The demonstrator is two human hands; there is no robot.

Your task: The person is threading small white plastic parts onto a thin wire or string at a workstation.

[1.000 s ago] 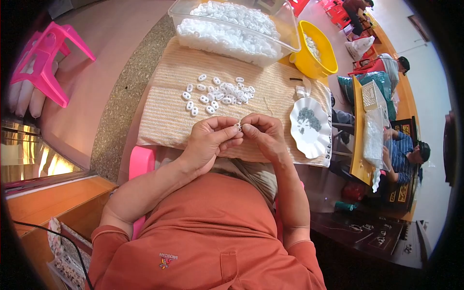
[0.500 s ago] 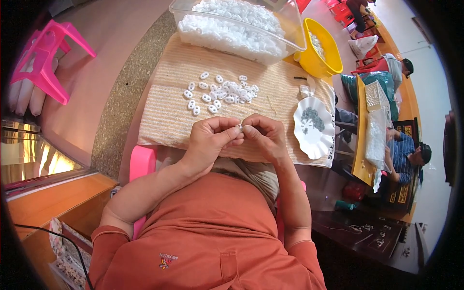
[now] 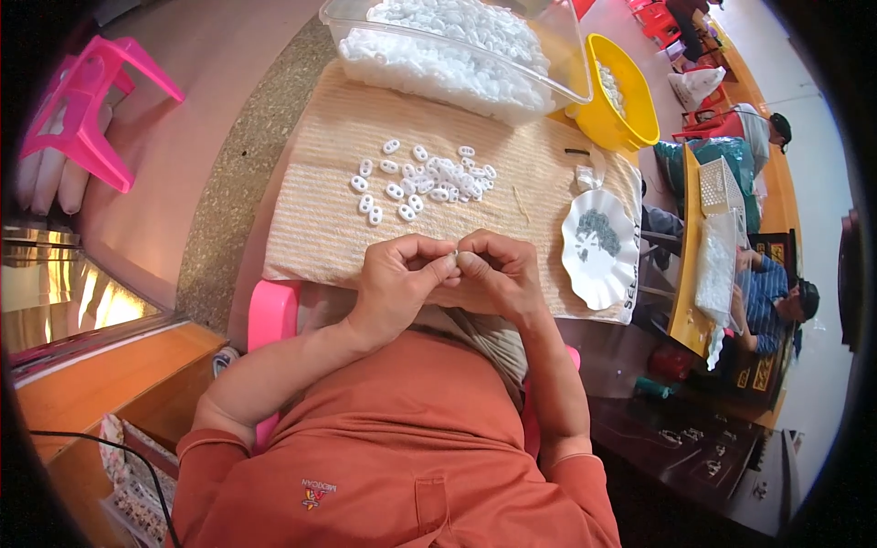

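Observation:
In front of my belly, at the near edge of a striped cloth [image 3: 320,219], my two hands meet fingertip to fingertip. My left hand [image 3: 408,271] is closed in a pinch, thumb against bent fingers. Opposite it, my right hand [image 3: 498,269] pinches the same spot. Between the fingertips a small pale piece barely shows; its kind is mostly hidden. Beyond the hands lie several white oval plastic pieces with two dark holes each [image 3: 448,178], some heaped, some spread leftward. To the right, a white wavy-rimmed plate [image 3: 585,281] holds small dark grey-green bits.
A clear plastic bin [image 3: 571,89] full of white pieces stands at the far edge, with a yellow basin [image 3: 630,123] beside it. Pink stools [image 3: 78,137] stand left. On the right, a person in a striped shirt [image 3: 766,292] sits at another table.
The head view has shifted slightly, so the table's things appear a little right and lower. Both hands stay pinched together; the small piece between them shows less than before.

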